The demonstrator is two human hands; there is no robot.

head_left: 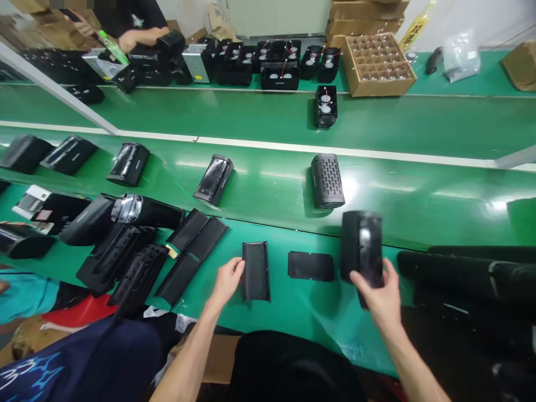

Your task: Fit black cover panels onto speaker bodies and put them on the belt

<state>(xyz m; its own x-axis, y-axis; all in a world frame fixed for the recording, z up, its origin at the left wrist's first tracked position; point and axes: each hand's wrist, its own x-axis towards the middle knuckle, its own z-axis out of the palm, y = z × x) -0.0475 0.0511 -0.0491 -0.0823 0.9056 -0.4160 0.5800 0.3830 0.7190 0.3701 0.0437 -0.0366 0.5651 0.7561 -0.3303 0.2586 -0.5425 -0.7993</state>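
My left hand (229, 277) pinches the left edge of a curved black plastic panel (256, 272) that stands or lies on the green bench in front of me. In my right hand (380, 290) is a black speaker-like housing (362, 243), gripped at its lower end, slightly blurred and close to the bench's far edge. A flat black sheet with small notches (310, 266) lies between the two hands. Beyond my right hand, a black housing with a slotted grille (329, 181) stands on the green conveyor belt.
More black housings (214, 180) sit along the belt. Black panels and shells (192, 254) are piled to my left, and long dark rolls or covers (452, 273) lie at right. Across the belt are a divided cardboard box (379, 64) and a co-worker's arms (138, 38).
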